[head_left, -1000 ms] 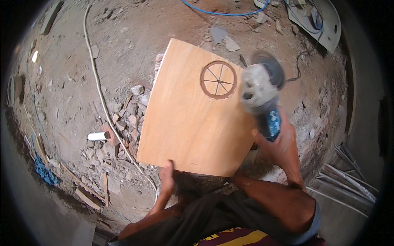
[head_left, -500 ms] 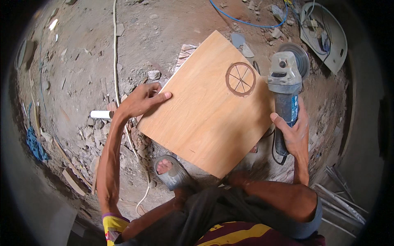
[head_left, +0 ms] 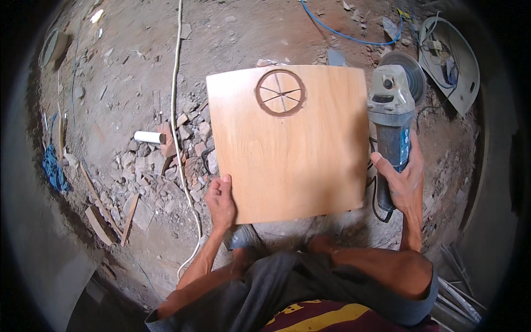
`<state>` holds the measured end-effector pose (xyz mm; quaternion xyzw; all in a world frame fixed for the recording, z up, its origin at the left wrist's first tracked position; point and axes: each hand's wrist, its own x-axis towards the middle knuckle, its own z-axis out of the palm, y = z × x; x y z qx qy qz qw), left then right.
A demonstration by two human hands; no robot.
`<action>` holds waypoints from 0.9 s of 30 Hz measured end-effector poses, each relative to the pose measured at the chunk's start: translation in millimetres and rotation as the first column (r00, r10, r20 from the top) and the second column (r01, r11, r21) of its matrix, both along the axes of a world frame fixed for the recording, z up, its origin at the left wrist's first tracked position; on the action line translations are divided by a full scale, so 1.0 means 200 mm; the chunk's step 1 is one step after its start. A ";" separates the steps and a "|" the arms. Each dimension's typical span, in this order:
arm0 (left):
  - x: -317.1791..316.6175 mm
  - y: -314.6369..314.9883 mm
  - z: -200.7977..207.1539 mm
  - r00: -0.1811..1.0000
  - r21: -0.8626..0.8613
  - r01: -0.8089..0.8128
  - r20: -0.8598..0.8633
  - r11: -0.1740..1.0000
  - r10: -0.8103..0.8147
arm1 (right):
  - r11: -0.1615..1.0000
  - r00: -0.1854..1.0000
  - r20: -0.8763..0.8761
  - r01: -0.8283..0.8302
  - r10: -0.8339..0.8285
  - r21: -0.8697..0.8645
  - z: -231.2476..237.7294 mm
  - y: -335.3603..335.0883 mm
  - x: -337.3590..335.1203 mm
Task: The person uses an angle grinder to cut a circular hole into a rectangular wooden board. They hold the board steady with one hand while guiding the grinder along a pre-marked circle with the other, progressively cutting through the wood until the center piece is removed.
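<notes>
A square wood-look tile (head_left: 293, 160) lies flat in front of me, one edge towards my knees. Near its far edge a circular groove (head_left: 280, 93) is cut, with dark lines crossing like spokes inside it. My left hand (head_left: 221, 202) grips the tile's near left corner, thumb on top and fingers curled under the edge. Beside the tile's right edge, my right hand (head_left: 406, 177) is wrapped around the body of an angle grinder (head_left: 391, 127). The grinder points away from me, its disc (head_left: 408, 74) at the far end. What supports the tile underneath is hidden.
A pale cable (head_left: 176, 110) runs along the ground at left, past rubble (head_left: 146, 166) and a white pipe piece (head_left: 149, 137). A blue hose (head_left: 354, 40) curves at the far side. A pale curved shell (head_left: 451, 61) holds wires at far right. Metal lengths (head_left: 456, 299) lie near right.
The tile has turned anticlockwise, so its circle moved left and its edges now sit square to me. My left hand has shifted nearer along it; the grinder stays in my right hand.
</notes>
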<state>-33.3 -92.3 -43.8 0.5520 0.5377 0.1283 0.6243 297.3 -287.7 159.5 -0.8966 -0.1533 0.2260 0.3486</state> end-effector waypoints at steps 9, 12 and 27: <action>-0.18 -0.12 -0.02 0.986 -0.341 0.129 -0.053 0.931 -0.156 | 0.993 0.993 -0.029 -0.118 0.118 0.010 0.01 0.13 -0.08; -0.06 -0.25 0.13 0.982 -0.569 0.185 0.141 0.802 -0.126 | 0.994 0.993 -0.044 -0.111 0.112 0.017 0.00 0.16 -0.10; 0.20 -0.41 0.15 0.797 -0.731 0.581 0.420 0.358 -0.434 | 0.966 0.969 -0.111 -0.235 0.223 -0.110 -0.10 0.17 -0.28</action>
